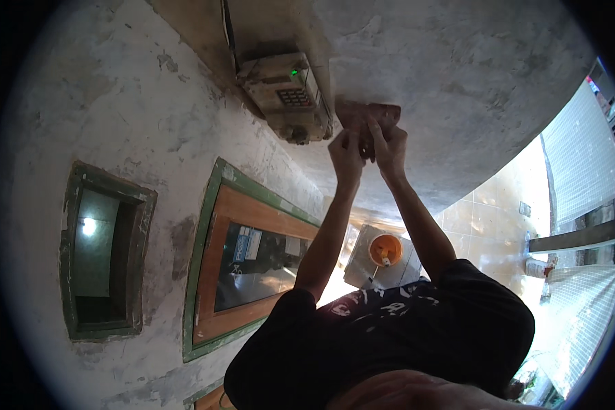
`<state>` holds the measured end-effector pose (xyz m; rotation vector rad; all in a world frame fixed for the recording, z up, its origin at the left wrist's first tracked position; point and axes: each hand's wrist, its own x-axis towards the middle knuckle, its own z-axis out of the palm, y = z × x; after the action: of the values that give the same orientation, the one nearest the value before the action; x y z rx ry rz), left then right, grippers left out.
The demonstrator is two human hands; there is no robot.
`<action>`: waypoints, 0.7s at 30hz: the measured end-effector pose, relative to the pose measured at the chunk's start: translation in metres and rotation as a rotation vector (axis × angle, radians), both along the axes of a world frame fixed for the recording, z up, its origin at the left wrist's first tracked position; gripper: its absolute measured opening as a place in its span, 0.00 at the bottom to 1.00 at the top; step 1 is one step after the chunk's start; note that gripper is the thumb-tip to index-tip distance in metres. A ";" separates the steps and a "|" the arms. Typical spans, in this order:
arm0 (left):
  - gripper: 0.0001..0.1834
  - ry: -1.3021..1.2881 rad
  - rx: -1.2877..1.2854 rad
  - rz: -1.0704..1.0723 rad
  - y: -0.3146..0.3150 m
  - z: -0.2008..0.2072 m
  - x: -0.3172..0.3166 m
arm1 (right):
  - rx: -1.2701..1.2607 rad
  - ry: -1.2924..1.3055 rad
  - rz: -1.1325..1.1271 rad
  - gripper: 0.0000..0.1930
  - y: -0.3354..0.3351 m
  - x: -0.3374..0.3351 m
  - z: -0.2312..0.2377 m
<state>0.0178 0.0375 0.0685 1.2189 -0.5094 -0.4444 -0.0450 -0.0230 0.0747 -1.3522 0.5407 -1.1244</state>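
Note:
Both my arms reach up to the grey plastered wall [451,89]. My left hand [348,156] is closed on the lower left part of a reddish-brown flat sheet [384,113], which looks like sandpaper. My right hand [390,152] is closed on its lower right side, the thumb lying over its face. The sheet rests against the wall or just off it; I cannot tell which. Just left of the hands, an electricity meter [290,99] with a keypad and a small green light is fixed to the wall, a cable running up from it.
An orange bucket [385,250] with something yellowish inside stands below on a grey slab [355,263]. To the left are a green-framed wooden window [205,273] and a small green-framed opening [109,333]. White netting [584,171] and a beam [574,238] are at the right.

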 end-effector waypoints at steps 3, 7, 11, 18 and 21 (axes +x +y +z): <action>0.18 -0.042 -0.107 -0.003 0.001 0.036 0.001 | -0.112 -0.003 -0.054 0.18 -0.007 0.010 0.030; 0.18 0.046 -0.104 -0.030 0.005 0.018 -0.006 | -0.011 -0.004 0.015 0.12 0.003 -0.006 0.015; 0.19 0.021 -0.056 -0.041 -0.006 0.023 -0.006 | -0.054 0.050 -0.044 0.18 -0.011 -0.006 0.025; 0.18 -0.092 -0.064 -0.040 0.000 0.066 -0.005 | -0.097 -0.027 0.077 0.15 -0.012 -0.009 0.057; 0.17 -0.085 0.113 -0.239 0.016 0.033 -0.015 | -0.105 0.069 0.126 0.15 -0.005 -0.049 0.030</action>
<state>0.0031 0.0536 0.1016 1.2946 -0.7147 -0.6326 -0.0937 -0.0282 0.1052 -1.4999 0.4446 -1.0174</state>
